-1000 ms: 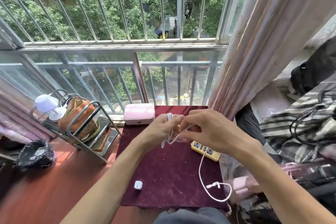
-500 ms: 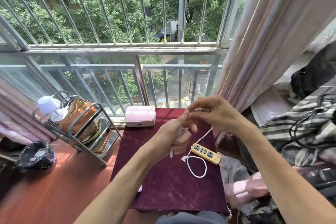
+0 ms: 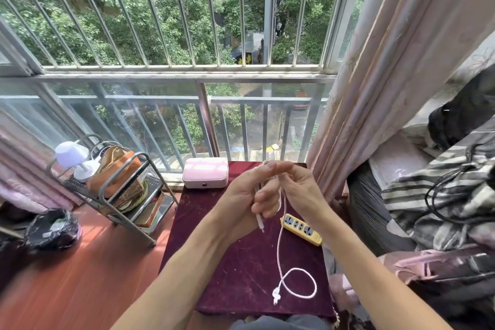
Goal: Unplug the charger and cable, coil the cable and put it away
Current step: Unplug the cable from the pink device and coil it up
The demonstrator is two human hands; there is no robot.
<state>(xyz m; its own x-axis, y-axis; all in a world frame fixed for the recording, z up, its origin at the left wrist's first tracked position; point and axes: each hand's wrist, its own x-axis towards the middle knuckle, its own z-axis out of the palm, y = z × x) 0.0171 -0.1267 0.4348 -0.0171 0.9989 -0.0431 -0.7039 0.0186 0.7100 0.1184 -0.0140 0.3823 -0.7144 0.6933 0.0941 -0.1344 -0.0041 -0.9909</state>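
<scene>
A white cable [image 3: 280, 254] runs down from my hands onto the dark red tabletop [image 3: 241, 270], where its free end lies in a loop with the plug at the tip. My left hand [image 3: 246, 193] holds several turns of the cable, and one connector end sticks out below its fingers. My right hand [image 3: 300, 190] pinches the cable just above the left hand. A yellow power strip [image 3: 301, 228] lies on the table under my right wrist. The white charger is hidden behind my left forearm.
A pink case [image 3: 205, 172] stands at the table's far edge by the window railing. A metal rack [image 3: 117, 185] with bags and a small white lamp stands on the left. A black bin bag [image 3: 52, 228] lies on the floor. The curtain [image 3: 388, 75] and bedding crowd the right.
Both hands have come back together above the table. The cable's free end has dropped lower and nearer to me, and now forms a loop near the table's front edge.
</scene>
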